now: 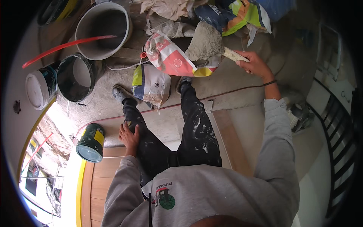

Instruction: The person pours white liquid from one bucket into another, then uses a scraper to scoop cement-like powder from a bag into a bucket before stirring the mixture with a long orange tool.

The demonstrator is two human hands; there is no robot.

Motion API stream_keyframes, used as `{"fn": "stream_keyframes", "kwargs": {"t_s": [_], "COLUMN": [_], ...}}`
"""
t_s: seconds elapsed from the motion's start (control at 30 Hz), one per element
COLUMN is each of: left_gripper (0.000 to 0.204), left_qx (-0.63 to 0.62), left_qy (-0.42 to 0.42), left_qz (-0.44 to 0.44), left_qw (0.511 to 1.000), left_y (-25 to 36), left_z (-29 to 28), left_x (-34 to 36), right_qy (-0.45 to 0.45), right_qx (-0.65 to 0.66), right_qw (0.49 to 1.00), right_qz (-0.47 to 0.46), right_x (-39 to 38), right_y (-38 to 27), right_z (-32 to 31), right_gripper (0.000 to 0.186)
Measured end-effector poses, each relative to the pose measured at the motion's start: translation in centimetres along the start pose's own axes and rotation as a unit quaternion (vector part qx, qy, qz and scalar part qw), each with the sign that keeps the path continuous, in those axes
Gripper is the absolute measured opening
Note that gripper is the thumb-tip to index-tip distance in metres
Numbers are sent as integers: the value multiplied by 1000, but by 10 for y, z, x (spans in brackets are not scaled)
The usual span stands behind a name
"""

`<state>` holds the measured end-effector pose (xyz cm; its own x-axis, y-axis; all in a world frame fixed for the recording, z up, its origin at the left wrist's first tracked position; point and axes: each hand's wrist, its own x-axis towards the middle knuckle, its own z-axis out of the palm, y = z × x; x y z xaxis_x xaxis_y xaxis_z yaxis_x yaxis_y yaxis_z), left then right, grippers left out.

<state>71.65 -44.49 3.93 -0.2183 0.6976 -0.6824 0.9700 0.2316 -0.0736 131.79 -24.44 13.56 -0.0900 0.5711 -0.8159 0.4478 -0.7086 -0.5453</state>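
I see the right hand (254, 64) stretched forward, wrapped round a pale-handled trowel (234, 54) heaped with grey powder (206, 41); the left hand (129, 137) rests, fingers spread, on black paint-spattered trousers (196, 136).

The blade under the grey heap (206, 41) is hidden, and the right hand (256, 65) covers part of the pale handle (233, 54). The heap also hides some of the red-and-white bag (172, 56). The upper edge cuts off the crumpled paper (166, 8). The large bucket's (84, 23) bottom is too dark to read; a greyish object (300, 115) at right is too unclear to identify.
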Motion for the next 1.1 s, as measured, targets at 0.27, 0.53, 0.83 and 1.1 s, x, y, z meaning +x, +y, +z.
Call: {"fn": "stream_keyframes", "kwargs": {"t_s": [0.27, 0.53, 0.83, 1.1], "left_gripper": [77, 78, 81, 82], "left_qx": [-76, -159, -225, -273], "left_qy": [-10, -9, -50, -70], "left_qz": [-25, -56, -67, -80], "left_qw": [997, 986, 971, 956], "left_y": [-25, -65, -110, -137], "left_z": [-19, -37, -42, -44], "left_x": [-1, 8, 15, 20], "right_qy": [-14, -100, -177, -102], "right_qx": [-32, -33, 72, 92], "right_qw": [999, 993, 979, 990], "right_qz": [12, -45, -71, 43], "right_x": [-6, 57, 172, 264], "right_y": [-120, -238, -273, -259], "right_z": [55, 198, 428, 563], "right_gripper": [50, 49, 45, 29]}}
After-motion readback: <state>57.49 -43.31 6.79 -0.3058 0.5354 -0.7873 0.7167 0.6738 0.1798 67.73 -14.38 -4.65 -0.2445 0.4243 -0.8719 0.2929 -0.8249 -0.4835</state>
